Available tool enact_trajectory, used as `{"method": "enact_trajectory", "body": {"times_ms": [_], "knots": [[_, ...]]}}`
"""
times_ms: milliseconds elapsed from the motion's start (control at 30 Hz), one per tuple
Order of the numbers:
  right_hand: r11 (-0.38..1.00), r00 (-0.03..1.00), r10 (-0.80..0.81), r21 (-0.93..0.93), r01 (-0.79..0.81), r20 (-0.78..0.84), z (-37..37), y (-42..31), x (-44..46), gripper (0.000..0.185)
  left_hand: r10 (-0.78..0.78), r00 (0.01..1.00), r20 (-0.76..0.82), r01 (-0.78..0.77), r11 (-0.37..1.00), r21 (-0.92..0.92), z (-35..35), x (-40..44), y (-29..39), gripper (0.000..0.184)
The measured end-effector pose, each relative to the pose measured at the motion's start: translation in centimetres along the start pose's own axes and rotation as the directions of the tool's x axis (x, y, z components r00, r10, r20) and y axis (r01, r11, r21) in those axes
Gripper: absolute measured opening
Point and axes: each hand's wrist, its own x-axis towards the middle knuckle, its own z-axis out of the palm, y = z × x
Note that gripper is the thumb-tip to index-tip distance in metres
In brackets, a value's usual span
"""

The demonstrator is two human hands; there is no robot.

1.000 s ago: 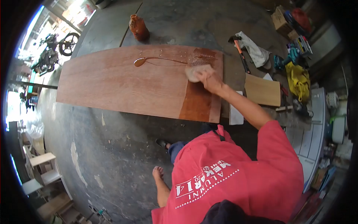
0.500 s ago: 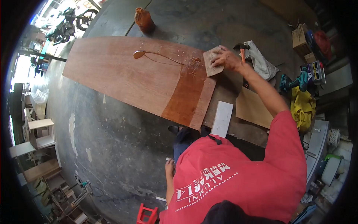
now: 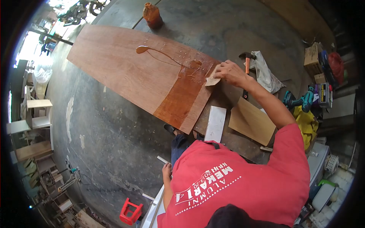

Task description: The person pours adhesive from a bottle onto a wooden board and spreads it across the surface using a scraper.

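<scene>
My right hand [image 3: 232, 74] is closed on a flat beige spreader [image 3: 213, 79], tilted with its edge by the right end of the plywood panel [image 3: 121, 72]. Glossy amber liquid [image 3: 184, 89] coats a band near that end, and a thick trail of it [image 3: 142, 49] runs toward the panel's middle. Low at my left side, my left hand [image 3: 166, 170] has its fingers curled beside a white strip [image 3: 162, 159]. Whether it grips the strip is too small to make out.
Beyond the panel stands an orange-brown container [image 3: 153, 17]. On the right lie a hammer [image 3: 247, 60], a whitish cloth [image 3: 266, 72], a thin board [image 3: 252, 121], a white block [image 3: 215, 123] and a teal drill [image 3: 300, 99]. A red stool [image 3: 131, 211] is on the floor.
The spreader has come toward me and tilted from nearly flat to more edge-on, still in my right hand. My view has shifted slightly, showing more white furniture by my left arm.
</scene>
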Motion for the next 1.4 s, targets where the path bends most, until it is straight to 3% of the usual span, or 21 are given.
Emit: {"method": "enact_trajectory", "body": {"times_ms": [67,133,167,267,333,400,533,600,633,700,800,867,933,967,1000,1033,1133,1167,1267,1333,1400], "knots": [[0.997,0.997,0.073,0.013,-0.073,0.035,-2.1,-1.0,1.9,0.041,0.012,1.000,-0.022,-0.010,0.997,0.078,0.5,-0.8,-1.4,0.051],[0.999,0.996,0.024,0.048,-0.020,-0.081,0.3,0.0,3.9,0.041,0.231,0.971,-0.061,-0.222,0.967,0.128,0.9,0.7,-4.1,0.044],[0.997,0.980,-0.016,0.066,0.030,-0.201,1.0,0.3,4.8,0.042,0.226,0.972,-0.070,-0.216,0.968,0.129,1.1,0.1,-4.2,0.044],[0.997,0.987,-0.051,0.056,0.060,-0.155,2.7,0.8,4.6,0.041,0.156,0.985,-0.078,-0.155,0.988,0.015,1.4,-2.4,-2.7,0.043],[0.997,0.987,-0.066,0.033,0.071,-0.149,2.6,1.6,2.9,0.041,-0.020,0.997,-0.071,0.012,0.994,-0.110,1.9,-4.7,-1.2,0.055],[0.991,0.990,-0.128,-0.028,0.130,0.055,1.2,3.2,0.1,0.048,-0.019,0.995,-0.096,0.003,0.986,-0.166,2.1,-4.8,-2.3,0.056],[0.983,0.966,-0.132,-0.092,0.156,0.224,-1.7,5.8,-3.0,0.044,-0.030,0.996,-0.089,0.003,0.959,-0.282,3.4,-3.7,-5.4,0.054],[0.998,0.982,0.049,0.021,-0.054,0.183,-2.8,4.7,-3.6,0.044,-0.014,0.999,-0.052,-0.001,0.961,-0.277,4.3,-4.1,-6.8,0.054],[0.999,0.983,0.038,0.010,-0.040,0.181,-2.7,3.6,-3.1,0.044,-0.011,0.999,-0.051,-0.004,0.956,-0.293,4.9,-4.0,-7.3,0.054],[0.988,0.976,0.112,0.122,-0.090,-0.188,-0.4,0.3,-1.8,0.042,-0.045,0.999,-0.022,0.037,0.952,-0.305,6.4,-4.0,-9.1,0.050],[0.994,0.996,0.021,-0.107,-0.030,-0.087,3.1,-4.4,-1.0,0.039,-0.031,0.999,0.006,0.031,0.937,-0.347,8.3,-6.2,-7.9,0.053],[0.996,0.995,-0.080,-0.031,0.078,-0.063,2.0,-6.2,-0.3,0.045,0.081,0.996,0.020,-0.070,0.941,-0.332,9.2,-7.3,-4.3,0.058],[0.995,0.996,-0.091,-0.035,0.091,0.003,0.5,-7.3,0.8,0.044,0.411,0.911,-0.031,-0.405,0.880,-0.248,11.2,-7.7,-1.0,0.059],[0.999,0.995,-0.031,0.026,0.034,-0.099,0.9,-6.9,1.8,0.045,0.593,0.802,-0.074,-0.587,0.759,-0.281,12.7,-9.0,1.6,0.058],[0.996,0.978,0.035,0.088,-0.018,-0.204,1.1,-6.1,2.9,0.046,0.608,0.793,-0.027,-0.600,0.773,-0.207,13.6,-11.9,5.5,0.058],[0.997,0.980,0.019,0.081,-0.003,-0.200,1.3,-5.4,3.5,0.046,0.714,0.700,0.001,-0.712,0.697,-0.086,14.6,-14.3,8.7,0.061],[0.993,0.990,0.001,0.121,0.015,-0.138,3.2,-3.0,4.6,0.049,0.940,0.323,0.107,-0.920,0.285,0.269,18.6,-19.3,15.9,0.072],[0.993,0.991,-0.009,0.115,0.025,-0.135,2.8,-2.9,3.9,0.049,0.946,0.261,0.193,-0.940,0.202,0.276,20.2,-19.0,16.9,0.084],[0.996,0.999,0.007,0.087,-0.003,-0.038,1.7,-3.1,0.0,0.047,0.921,0.267,0.283,-0.900,0.134,0.414,24.0,-20.8,19.0,0.093],[0.997,0.997,-0.071,0.017,0.072,-0.024,1.5,-2.0,-2.7,0.046,0.888,0.343,0.305,-0.785,0.093,0.613,25.8,-21.2,19.2,0.102],[0.998,0.993,-0.056,0.020,0.055,0.108,-0.1,-1.2,-3.9,0.046,0.910,0.311,0.274,-0.808,0.101,0.580,26.5,-19.5,18.4,0.104]]}}
